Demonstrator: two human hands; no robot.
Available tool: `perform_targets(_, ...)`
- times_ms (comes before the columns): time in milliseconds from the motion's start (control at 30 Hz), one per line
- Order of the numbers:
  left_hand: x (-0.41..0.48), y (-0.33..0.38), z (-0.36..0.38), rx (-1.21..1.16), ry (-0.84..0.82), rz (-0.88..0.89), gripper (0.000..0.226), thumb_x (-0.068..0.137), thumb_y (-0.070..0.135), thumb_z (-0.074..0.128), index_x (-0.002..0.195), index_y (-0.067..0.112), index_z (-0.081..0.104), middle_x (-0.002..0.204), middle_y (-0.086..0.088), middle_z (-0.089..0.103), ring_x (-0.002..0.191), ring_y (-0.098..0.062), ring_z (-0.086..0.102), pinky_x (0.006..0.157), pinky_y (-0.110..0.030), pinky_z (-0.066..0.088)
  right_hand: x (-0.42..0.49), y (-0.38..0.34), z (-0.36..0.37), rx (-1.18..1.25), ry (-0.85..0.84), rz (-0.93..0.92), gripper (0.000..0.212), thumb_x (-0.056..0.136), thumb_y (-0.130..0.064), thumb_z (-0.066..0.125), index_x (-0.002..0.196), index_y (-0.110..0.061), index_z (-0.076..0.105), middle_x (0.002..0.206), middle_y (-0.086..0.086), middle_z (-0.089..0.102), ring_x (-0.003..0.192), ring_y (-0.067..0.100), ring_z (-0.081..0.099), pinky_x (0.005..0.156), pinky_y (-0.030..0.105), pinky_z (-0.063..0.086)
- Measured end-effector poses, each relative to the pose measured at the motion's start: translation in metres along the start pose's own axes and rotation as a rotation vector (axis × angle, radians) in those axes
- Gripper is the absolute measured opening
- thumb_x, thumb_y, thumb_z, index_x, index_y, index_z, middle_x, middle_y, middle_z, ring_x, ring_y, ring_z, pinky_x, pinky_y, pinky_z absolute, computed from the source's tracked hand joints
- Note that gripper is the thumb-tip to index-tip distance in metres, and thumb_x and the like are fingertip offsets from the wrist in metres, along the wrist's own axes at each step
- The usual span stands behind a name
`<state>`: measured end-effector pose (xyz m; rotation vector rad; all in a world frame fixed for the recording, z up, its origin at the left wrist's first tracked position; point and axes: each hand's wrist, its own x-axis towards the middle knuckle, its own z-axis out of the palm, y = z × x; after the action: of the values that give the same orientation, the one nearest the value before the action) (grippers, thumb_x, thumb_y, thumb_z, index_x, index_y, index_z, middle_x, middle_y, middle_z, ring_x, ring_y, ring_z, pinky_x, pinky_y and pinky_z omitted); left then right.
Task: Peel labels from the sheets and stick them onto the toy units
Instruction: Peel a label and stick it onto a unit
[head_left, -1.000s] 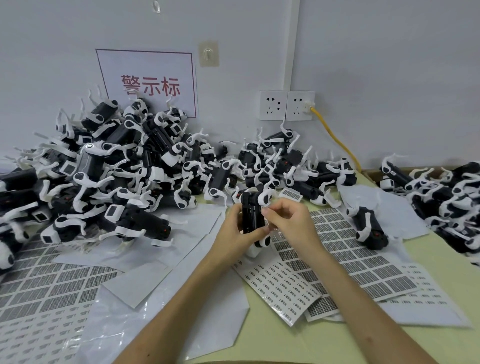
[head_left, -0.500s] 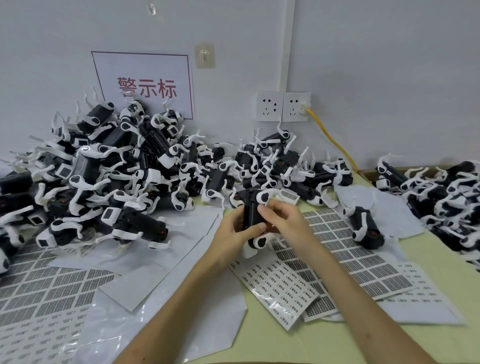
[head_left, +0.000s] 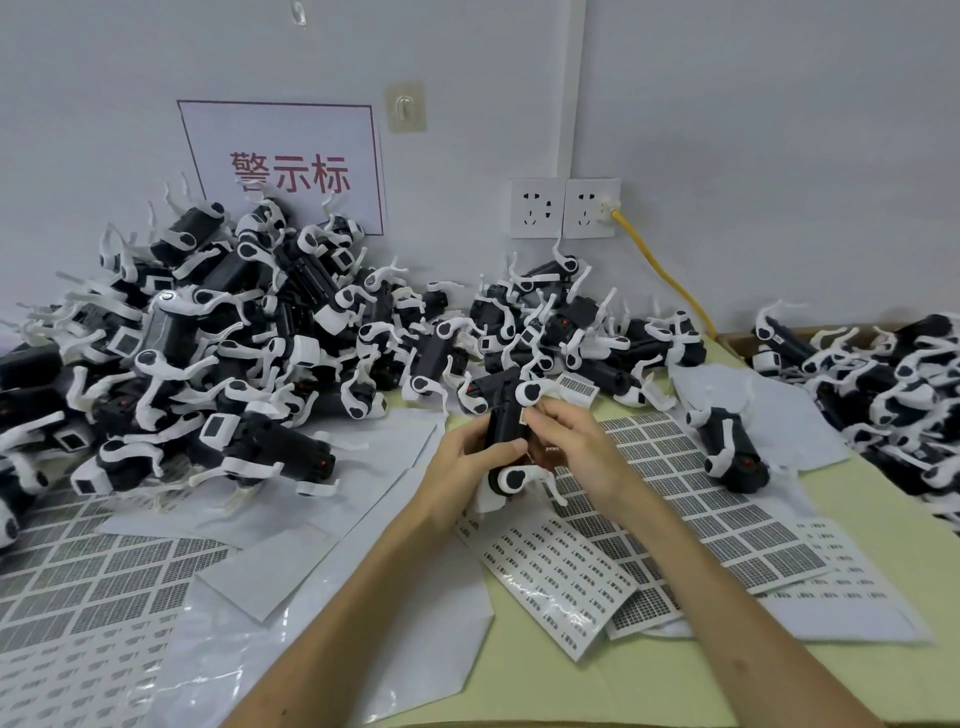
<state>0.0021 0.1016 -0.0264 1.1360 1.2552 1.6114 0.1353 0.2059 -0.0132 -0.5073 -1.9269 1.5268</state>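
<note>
A pale wall was seen behind a yellow-green table (head_left: 878, 525), with a red-lettered sign (head_left: 283, 166), a double socket (head_left: 563, 208) and a yellow cable (head_left: 660, 265) running down from it. A large pile of toy units (head_left: 208, 338), black with white legs, was heaped against the wall on the left, and a second pile (head_left: 883, 384) was spread at the right edge. One lone unit (head_left: 732, 447) was lain on white paper between them.

The held toy unit (head_left: 501, 415) was kept roughly upright above the sheets, near the table's middle. It was gripped by the left hand (head_left: 462, 467), fingers wrapped behind the black body and the thumb curled across its front. The right hand (head_left: 576, 441) was brought against the unit's right side, its fingers curled close and a small pale label (head_left: 523, 415) pinched at the fingertips; whether the label was already stuck down could not be told.

A grid label sheet (head_left: 701, 504) was spread under the right hand, overlapped by a sheet of smaller labels (head_left: 561, 577). More sheets (head_left: 78, 582) were laid at the left.
</note>
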Motion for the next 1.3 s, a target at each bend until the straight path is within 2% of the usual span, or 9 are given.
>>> perform_targets(267,-0.002,0.002,-0.001,-0.061,0.001,-0.059,0.031,0.086,0.025,0.073,0.111,0.005,0.07,0.094,-0.017,0.074,0.078,-0.029,0.07,0.061,-0.035,0.06,0.001,-0.001,0.003,0.041,0.015,0.008,0.039,0.105,-0.018,0.056,0.067,-0.023,0.055,0.062,-0.003,0.05,0.059,0.012,0.046,0.056,0.026,0.035)
perform_targets(400,-0.001,0.001,-0.001,-0.069,0.005,-0.068,0.033,0.087,0.025,0.072,0.111,0.002,0.07,0.092,-0.017,0.073,0.077,-0.029,0.069,0.06,-0.034,0.06,0.002,-0.001,0.0,0.045,-0.015,0.015,0.031,0.106,-0.018,0.053,0.076,-0.012,0.049,0.06,0.0,0.05,0.057,0.013,0.044,0.054,0.024,0.033)
perform_targets(700,0.002,0.001,-0.004,-0.187,0.045,-0.147,0.034,0.084,0.028,0.075,0.111,0.009,0.074,0.104,-0.02,0.075,0.093,-0.031,0.073,0.077,-0.044,0.064,0.006,0.007,0.006,-0.108,0.15,-0.137,0.039,0.104,-0.017,0.058,0.067,-0.018,0.045,0.059,-0.011,0.046,0.059,0.012,0.04,0.058,0.024,0.034)
perform_targets(800,0.003,0.005,-0.007,-0.244,0.061,-0.136,0.047,0.083,0.034,0.074,0.119,0.004,0.072,0.106,-0.021,0.073,0.096,-0.031,0.071,0.08,-0.045,0.064,0.007,0.014,0.005,-0.366,0.214,-0.191,0.027,0.102,-0.021,0.062,0.076,-0.017,0.057,0.065,-0.015,0.057,0.059,0.002,0.05,0.06,0.023,0.039)
perform_targets(867,0.002,0.009,-0.01,-0.269,0.041,-0.143,0.051,0.079,0.046,0.077,0.112,0.008,0.077,0.104,-0.019,0.073,0.094,-0.027,0.072,0.075,-0.042,0.063,0.009,0.015,0.002,-0.367,0.26,-0.169,0.006,0.099,-0.018,0.066,0.094,-0.021,0.067,0.089,-0.015,0.067,0.081,-0.001,0.061,0.076,0.027,0.05)
perform_targets(967,0.0,0.013,-0.011,-0.262,-0.064,-0.204,0.05,0.078,0.064,0.071,0.106,0.023,0.082,0.091,-0.008,0.075,0.087,-0.026,0.073,0.073,-0.039,0.059,0.009,0.01,-0.002,-0.156,0.255,-0.103,0.032,0.096,-0.015,0.07,0.118,-0.037,0.065,0.122,-0.015,0.066,0.113,0.011,0.063,0.101,0.043,0.052)
perform_targets(1067,0.003,0.01,-0.009,-0.271,-0.046,-0.275,0.069,0.079,0.071,0.067,0.11,0.011,0.08,0.081,-0.016,0.071,0.071,-0.033,0.07,0.093,-0.054,0.043,0.007,0.006,-0.011,-0.023,0.134,-0.199,0.047,0.093,-0.008,0.071,0.131,-0.034,0.064,0.134,-0.01,0.066,0.127,0.017,0.06,0.104,0.04,0.051)
perform_targets(1167,0.004,0.011,-0.011,-0.278,-0.049,-0.326,0.075,0.084,0.073,0.053,0.107,0.007,0.08,0.083,-0.02,0.072,0.073,-0.037,0.069,0.083,-0.045,0.05,0.007,0.008,-0.018,0.06,-0.016,-0.151,0.049,0.085,-0.007,0.068,0.132,-0.023,0.067,0.125,-0.001,0.072,0.118,0.018,0.066,0.093,0.03,0.055)
perform_targets(1300,0.003,0.015,-0.023,-0.426,-0.009,-0.318,0.088,0.098,0.074,0.03,0.114,-0.003,0.069,0.117,-0.027,0.069,0.08,-0.035,0.075,0.061,-0.035,0.062,0.008,0.009,-0.022,0.018,0.055,-0.052,0.038,0.082,-0.024,0.071,0.12,-0.022,0.071,0.105,-0.003,0.076,0.098,0.012,0.07,0.081,0.024,0.054)
